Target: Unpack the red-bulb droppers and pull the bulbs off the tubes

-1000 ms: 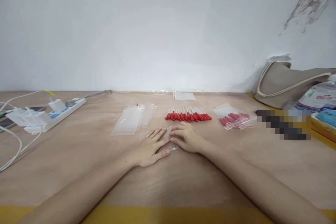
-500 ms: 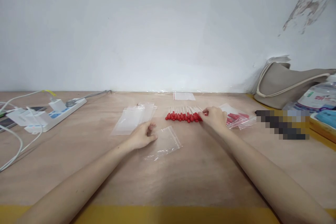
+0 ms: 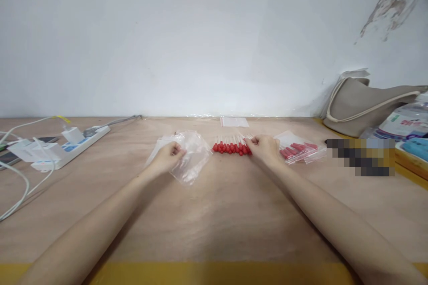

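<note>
My left hand is closed, thumb against fingers, on the edge of a clear zip-lock bag. This bag hangs tilted over the right side of a stack of flat clear bags. At the right end of a row of red-tipped white sticks, my right hand is closed with thumb and fingertips on a red-tipped stick; how many it grips is hidden. Just right of that hand lie clear bags with red-tipped sticks inside.
A white power strip with plugged chargers and cables is on the left. A small white packet lies by the wall. On the right are a grey-beige bag, a plastic bottle and a pixelated dark object.
My left hand has lifted the clear bag off the table and moved it left and away from me. My right hand has shifted slightly left along the row.
</note>
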The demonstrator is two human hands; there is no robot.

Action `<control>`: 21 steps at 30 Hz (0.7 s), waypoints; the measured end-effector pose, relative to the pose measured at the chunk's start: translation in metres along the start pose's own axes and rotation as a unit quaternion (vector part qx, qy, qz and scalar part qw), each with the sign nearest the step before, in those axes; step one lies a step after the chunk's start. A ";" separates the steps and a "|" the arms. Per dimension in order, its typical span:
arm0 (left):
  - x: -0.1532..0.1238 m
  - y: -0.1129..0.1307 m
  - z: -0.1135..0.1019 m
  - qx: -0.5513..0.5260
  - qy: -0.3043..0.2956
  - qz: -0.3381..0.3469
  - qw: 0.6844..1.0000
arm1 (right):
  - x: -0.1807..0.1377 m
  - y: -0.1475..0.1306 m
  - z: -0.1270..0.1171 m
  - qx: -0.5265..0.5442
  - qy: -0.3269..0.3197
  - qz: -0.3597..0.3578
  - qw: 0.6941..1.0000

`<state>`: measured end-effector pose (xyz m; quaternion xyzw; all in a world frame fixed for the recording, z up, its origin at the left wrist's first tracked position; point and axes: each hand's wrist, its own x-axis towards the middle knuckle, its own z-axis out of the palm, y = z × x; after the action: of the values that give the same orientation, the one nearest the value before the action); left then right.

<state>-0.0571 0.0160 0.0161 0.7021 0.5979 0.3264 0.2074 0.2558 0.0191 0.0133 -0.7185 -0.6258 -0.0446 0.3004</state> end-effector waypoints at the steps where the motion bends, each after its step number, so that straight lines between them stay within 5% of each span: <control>1: 0.006 -0.006 -0.006 0.017 0.029 -0.013 0.999 | 0.000 -0.005 0.001 -0.003 -0.004 -0.005 1.000; 7: 0.022 -0.035 -0.028 0.159 0.092 -0.125 0.975 | -0.003 -0.025 0.011 -0.039 -0.038 -0.016 0.998; 12: 0.014 -0.034 -0.025 0.280 0.136 -0.058 0.948 | 0.008 0.001 -0.008 -0.038 -0.013 0.015 0.999; 16: 0.010 -0.029 -0.015 0.320 0.028 0.051 0.945 | 0.025 0.056 -0.038 -0.135 0.023 0.096 0.986; 21: 0.008 -0.032 -0.004 0.327 -0.093 -0.030 0.940 | 0.036 0.121 -0.062 -0.178 -0.130 0.241 0.945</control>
<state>-0.0815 0.0296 -0.0011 0.7401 0.6706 0.0397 0.0306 0.3947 0.0162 0.0342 -0.8891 -0.4495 0.0125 0.0856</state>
